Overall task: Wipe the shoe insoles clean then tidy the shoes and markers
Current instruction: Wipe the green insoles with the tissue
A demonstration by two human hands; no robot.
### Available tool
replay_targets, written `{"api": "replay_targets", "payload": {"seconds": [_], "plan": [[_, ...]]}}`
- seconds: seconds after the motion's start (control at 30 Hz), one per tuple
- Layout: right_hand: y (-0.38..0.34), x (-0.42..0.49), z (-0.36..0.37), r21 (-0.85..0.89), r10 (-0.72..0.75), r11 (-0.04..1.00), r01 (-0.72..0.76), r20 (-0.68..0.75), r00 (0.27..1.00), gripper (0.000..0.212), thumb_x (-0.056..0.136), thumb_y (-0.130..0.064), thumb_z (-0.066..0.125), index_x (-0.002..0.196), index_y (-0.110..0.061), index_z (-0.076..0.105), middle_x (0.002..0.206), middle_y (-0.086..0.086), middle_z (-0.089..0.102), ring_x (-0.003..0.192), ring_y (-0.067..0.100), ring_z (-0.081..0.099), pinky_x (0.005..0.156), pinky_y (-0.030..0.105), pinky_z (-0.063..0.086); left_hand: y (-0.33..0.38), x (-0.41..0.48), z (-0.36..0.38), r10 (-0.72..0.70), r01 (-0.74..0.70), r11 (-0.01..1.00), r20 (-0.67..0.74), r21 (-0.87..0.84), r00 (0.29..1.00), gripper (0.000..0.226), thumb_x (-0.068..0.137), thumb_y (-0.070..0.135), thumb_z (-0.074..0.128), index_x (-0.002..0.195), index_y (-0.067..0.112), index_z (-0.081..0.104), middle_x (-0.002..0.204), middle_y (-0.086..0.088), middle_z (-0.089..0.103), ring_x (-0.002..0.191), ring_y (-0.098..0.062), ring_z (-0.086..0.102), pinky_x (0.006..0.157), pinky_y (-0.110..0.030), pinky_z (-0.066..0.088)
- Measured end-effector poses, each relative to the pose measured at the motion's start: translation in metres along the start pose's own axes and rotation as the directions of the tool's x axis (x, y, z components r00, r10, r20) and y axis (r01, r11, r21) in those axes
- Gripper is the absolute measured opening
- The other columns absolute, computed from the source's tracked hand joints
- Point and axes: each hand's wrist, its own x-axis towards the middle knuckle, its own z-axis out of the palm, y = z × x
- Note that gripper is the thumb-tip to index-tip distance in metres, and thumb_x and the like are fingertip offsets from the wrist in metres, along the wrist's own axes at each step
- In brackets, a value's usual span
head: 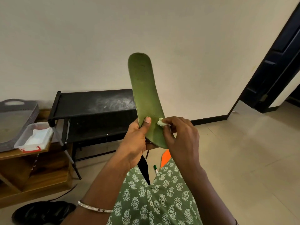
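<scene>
- Grips the green insole (146, 98) at its lower end with the left hand (136, 138), thumb flat on the face, far end rising up and away.
- Pinches a small white wad (159, 122) in the right hand (180, 133), fingers curled round it, pressed to the insole just beside the left thumb.
- Best to rub in short firm strokes from there toward the far end, bracing from behind against folding.
- Worth turning the wad once soiled.
- Well left of the left hand: clear tub (30, 146) holding folded white sheets (38, 137).
- Behind that tub: grey basket (16, 117), contents hidden.
- Below the hands, on the floor: marker (155, 169), orange insole (165, 157); black shoe (43, 211) lower left.
</scene>
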Motion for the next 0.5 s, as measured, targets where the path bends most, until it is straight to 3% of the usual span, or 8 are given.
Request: {"api": "replay_targets", "payload": {"seconds": [0.23, 0.4, 0.5], "plan": [[-0.018, -0.020, -0.020, 0.026, 0.035, 0.999, -0.040, 0.175, 0.984, 0.007, 0.081, -0.022, 0.075, 0.087, -0.021, 0.078, 0.073, -0.012, 0.064, 0.063, 0.004, 0.059, 0.059, 0.024, 0.049, -0.001, 0.001, -0.003, -0.022, 0.021, 1.000, -0.034, -0.016, 0.999, 0.026, 0.105, 0.031, 0.042, 0.121, 0.019, 0.059, 0.109, -0.007, 0.075, 0.091, -0.024, 0.074, 0.064, -0.035, 0.060], [-0.005, 0.000, -0.007, -0.056, 0.097, 0.994, -0.098, -0.009, 0.995, 0.009, 0.088, -0.020, 0.068, 0.093, -0.016, 0.075, 0.083, -0.004, 0.065, 0.075, 0.015, 0.060, 0.065, 0.028, 0.045, 0.001, 0.001, 0.001, -0.016, 0.016, 1.000, -0.035, -0.026, 0.999, 0.025, 0.105, 0.030, 0.043, 0.120, 0.020, 0.061, 0.106, 0.001, 0.076, 0.095, -0.018, 0.074, 0.074, -0.044, 0.062], [-0.002, 0.001, 0.000, -0.044, 0.113, 0.993, -0.114, -0.017, 0.993, 0.014, 0.090, -0.019, 0.066, 0.100, -0.015, 0.074, 0.088, -0.002, 0.065, 0.082, 0.017, 0.061, 0.067, 0.026, 0.042, 0.003, 0.002, -0.002, -0.008, 0.007, 1.000, -0.053, -0.030, 0.999, 0.023, 0.105, 0.029, 0.043, 0.117, 0.022, 0.062, 0.105, 0.001, 0.076, 0.096, -0.019, 0.073, 0.073, -0.043, 0.062]]}}
